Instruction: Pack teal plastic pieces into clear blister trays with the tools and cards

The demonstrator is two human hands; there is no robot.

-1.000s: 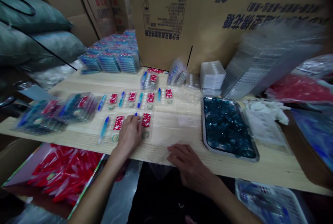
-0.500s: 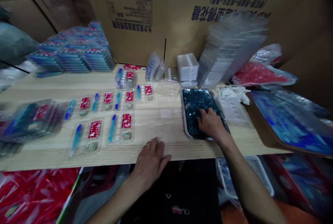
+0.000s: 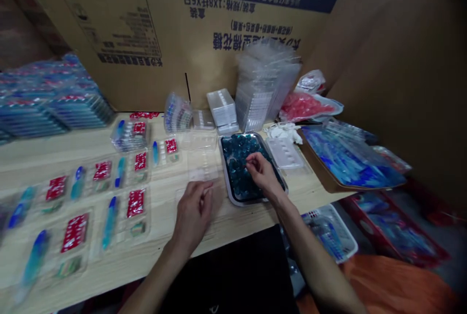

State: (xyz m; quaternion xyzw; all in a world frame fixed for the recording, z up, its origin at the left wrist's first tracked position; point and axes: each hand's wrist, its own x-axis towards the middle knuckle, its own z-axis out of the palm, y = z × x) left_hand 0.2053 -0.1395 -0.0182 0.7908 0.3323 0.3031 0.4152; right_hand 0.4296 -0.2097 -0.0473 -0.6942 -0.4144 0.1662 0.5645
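My right hand (image 3: 261, 173) is over a metal tray (image 3: 226, 178) of dark teal, glossy pieces (image 3: 237, 158). Its thumb and fingertips are pinched together; whatever is between them is too small to make out. My left hand (image 3: 192, 212) is beside a clear plastic blister tray (image 3: 182, 197) at the table's front, its fingers loosely bent and the thumb apart from the index finger. More clear blister trays (image 3: 200, 141) lie behind it. To the left, filled blister trays (image 3: 126, 217) each hold a blue pen-shaped item (image 3: 110, 221), a red packet (image 3: 135, 203) and a small greenish piece (image 3: 137, 228).
Stacked clear trays (image 3: 255, 95) and a white tray stack (image 3: 222, 110) stand against the cardboard box (image 3: 146, 85). Right of the metal tray are a white tray (image 3: 286, 153), red bags (image 3: 306, 106) and a carton of blue items (image 3: 346, 153). Filled packs (image 3: 73, 110) are piled at the back left.
The view has swung to the right. My right hand has risen from among the teal pieces with fingertips pinched. My left hand has gone from lying flat to loosely bent, nearer the clear trays.
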